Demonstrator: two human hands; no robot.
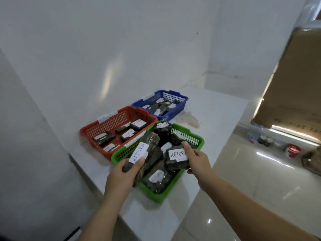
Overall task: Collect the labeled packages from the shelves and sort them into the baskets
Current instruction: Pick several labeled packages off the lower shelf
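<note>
Both hands (121, 173) outstretched, gripping RETURN packages (177, 158) over green basket (152, 193)

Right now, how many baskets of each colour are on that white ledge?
Red basket: 1
Blue basket: 1
Green basket: 1
Total: 3 baskets

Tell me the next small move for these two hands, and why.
Probably lower both packages into the green basket and release. The left hand and right hand each hold a RETURN package right over it, among other packages already there.
</note>
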